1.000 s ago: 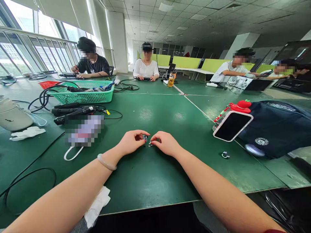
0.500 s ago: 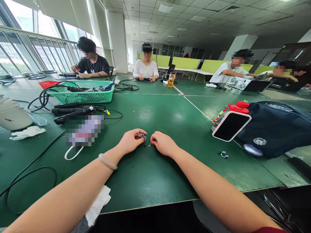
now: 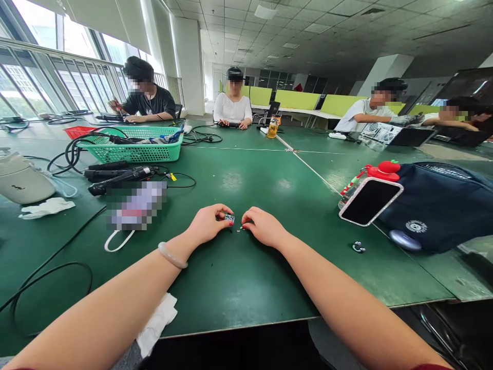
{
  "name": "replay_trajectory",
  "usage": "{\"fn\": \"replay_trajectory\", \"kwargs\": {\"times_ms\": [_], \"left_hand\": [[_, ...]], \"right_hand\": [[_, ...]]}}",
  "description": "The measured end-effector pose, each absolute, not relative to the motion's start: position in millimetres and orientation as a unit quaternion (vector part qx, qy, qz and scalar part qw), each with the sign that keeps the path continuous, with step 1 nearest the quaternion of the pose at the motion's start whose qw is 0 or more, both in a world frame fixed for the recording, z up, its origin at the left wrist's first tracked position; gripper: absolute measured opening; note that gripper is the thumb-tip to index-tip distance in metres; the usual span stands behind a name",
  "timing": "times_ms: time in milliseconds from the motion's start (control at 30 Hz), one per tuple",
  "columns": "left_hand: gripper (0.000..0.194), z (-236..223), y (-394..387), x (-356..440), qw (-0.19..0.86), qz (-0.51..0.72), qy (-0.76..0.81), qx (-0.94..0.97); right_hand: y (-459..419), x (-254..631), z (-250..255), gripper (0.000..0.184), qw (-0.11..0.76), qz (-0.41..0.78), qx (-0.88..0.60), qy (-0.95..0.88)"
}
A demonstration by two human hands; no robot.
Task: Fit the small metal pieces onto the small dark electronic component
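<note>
My left hand (image 3: 211,224), a pale bangle (image 3: 172,255) on its wrist, pinches a small grey-blue piece with light markings (image 3: 230,218) between thumb and fingers. It is too small to tell its kind. Just to the right, my right hand (image 3: 262,226) has its fingertips drawn together. A tiny speck shows at those fingertips, and whether they grip it is unclear. Between the hands, a tiny pale bit (image 3: 238,230) lies on the green tabletop (image 3: 246,277).
To the left are a purple pouch-like thing (image 3: 136,205), black handheld devices (image 3: 115,180) and a green basket (image 3: 134,151). A phone (image 3: 370,201) leans by a dark bag (image 3: 435,205) at right, near a small shiny ring-like piece (image 3: 358,247). Several people sit around the table.
The small piece in my left hand has turned, showing a flatter, lighter face. My right hand's fingers have shifted and loosened slightly. The view has moved a little.
</note>
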State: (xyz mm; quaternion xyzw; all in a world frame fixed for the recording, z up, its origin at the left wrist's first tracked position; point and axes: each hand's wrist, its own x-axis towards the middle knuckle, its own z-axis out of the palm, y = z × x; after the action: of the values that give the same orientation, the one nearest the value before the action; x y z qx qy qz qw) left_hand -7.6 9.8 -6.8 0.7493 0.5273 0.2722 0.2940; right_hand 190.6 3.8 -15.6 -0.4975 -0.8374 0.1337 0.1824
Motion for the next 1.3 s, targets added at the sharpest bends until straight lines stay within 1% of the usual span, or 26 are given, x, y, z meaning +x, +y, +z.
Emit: {"fn": "replay_trajectory", "kwargs": {"times_ms": [167, 600, 700, 833, 933, 1067, 1300], "left_hand": [[0.027, -8.3, 9.3, -6.8, 0.321, 0.257, 0.521, 0.748], [0.026, -8.6, 8.5, -7.7, 0.307, 0.268, 0.515, 0.755], [0.025, -8.9, 7.6, -7.3, 0.304, 0.267, 0.514, 0.756], [0.024, -5.8, 4.5, -5.5, 0.305, 0.262, 0.513, 0.759], [0.024, -2.1, 1.7, -3.9, 0.296, 0.262, 0.512, 0.763], [0.024, 1.2, -1.1, -1.4, 0.279, 0.258, 0.512, 0.771], [0.023, 0.0, -0.6, -1.2, 0.283, 0.259, 0.494, 0.78]], "right_hand": [[3.2, 188.1, -19.2, 0.005, 0.169, 0.115, -0.491, -0.847], [1.6, 186.5, -18.7, 0.008, 0.151, 0.089, -0.496, -0.851], [1.1, 185.8, -18.3, 0.009, 0.17, 0.079, -0.488, -0.852], [-4.6, 181.7, -10.3, 0.01, 0.227, 0.065, -0.474, -0.848], [-10.3, 176.5, -4.7, 0.011, 0.252, 0.055, -0.458, -0.851], [-14.1, 170.8, -3.4, 0.012, 0.25, 0.039, -0.442, -0.861], [-14.9, 170.1, -1.8, 0.017, 0.224, 0.039, -0.436, -0.871]]}}
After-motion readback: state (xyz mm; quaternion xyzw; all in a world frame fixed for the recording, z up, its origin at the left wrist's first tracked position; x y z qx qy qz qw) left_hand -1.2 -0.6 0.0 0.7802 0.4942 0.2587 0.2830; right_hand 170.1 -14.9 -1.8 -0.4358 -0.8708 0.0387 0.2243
